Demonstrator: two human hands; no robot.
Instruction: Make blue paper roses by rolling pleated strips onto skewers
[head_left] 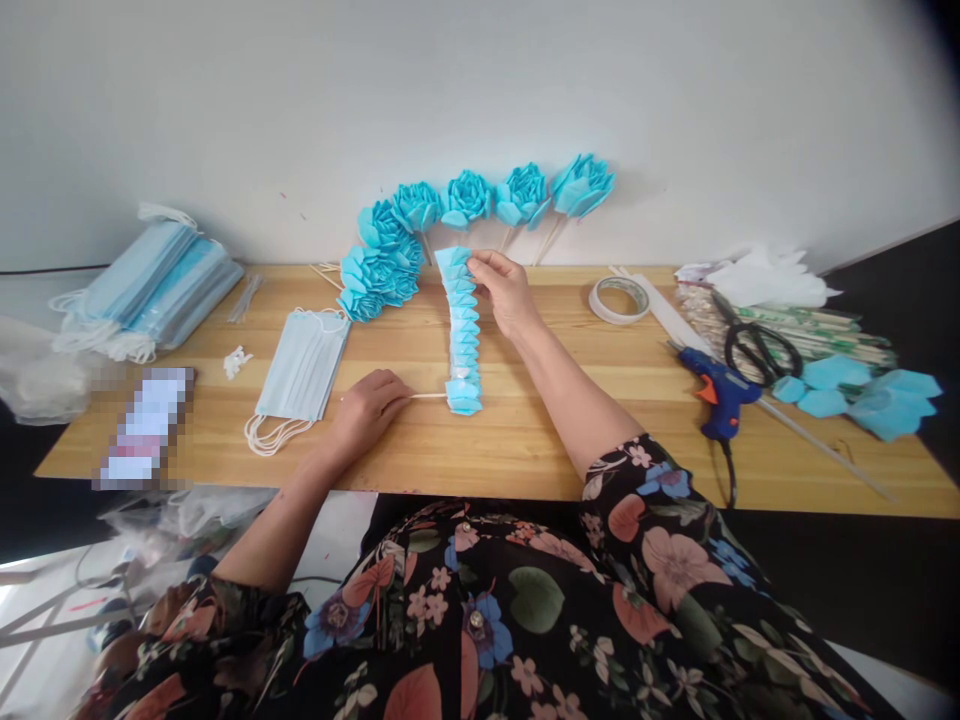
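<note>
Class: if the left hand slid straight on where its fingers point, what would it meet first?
Probably the blue petal strip, at its lower end, along the thin stick the left hand pinches.

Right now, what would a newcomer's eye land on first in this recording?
At the centre of the wooden table lies a strip of folded blue petals. The right hand pinches its top end and the left hand pinches the thin stick at its lower end. Behind, a row of blue flowers leans on the wall, and a blue glue gun lies to the right.

Glue gun (718, 392), scissors (757, 348), tape roll (619, 298) and stacked masks (154, 285) lie about.
</note>
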